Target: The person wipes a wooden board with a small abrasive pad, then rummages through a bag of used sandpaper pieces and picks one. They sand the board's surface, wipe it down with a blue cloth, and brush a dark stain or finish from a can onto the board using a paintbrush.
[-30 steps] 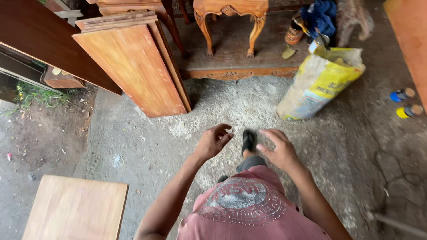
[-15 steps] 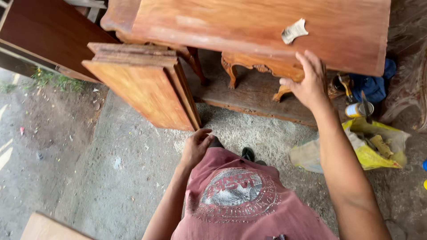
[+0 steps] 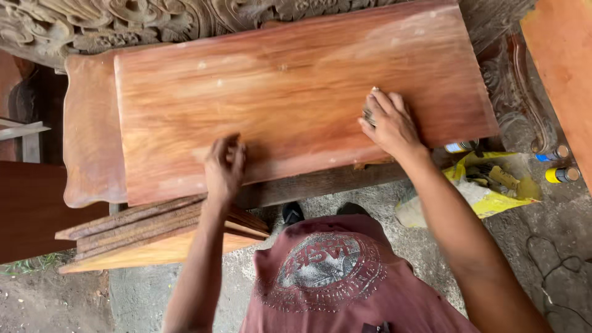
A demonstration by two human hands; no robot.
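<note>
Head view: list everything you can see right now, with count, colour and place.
Flat reddish-brown wooden board: one, centre, under both hands.
Folded sandpaper piece: one, greyish, beneath right fingers.
Carved dark wooden panel: one, top left.
Stacked wooden slats: several, brown, lower left.
Yellow plastic sack: one, floor, right.
Small cans: at least two, blue-capped and yellow-capped, far right.
Maroon printed shirt: one, bottom centre.
Left hand: on board's near edge.
Right hand: pressing sandpaper.

Head camera, looking straight down (close) over wooden panel point(image 3: 296, 92).
</note>
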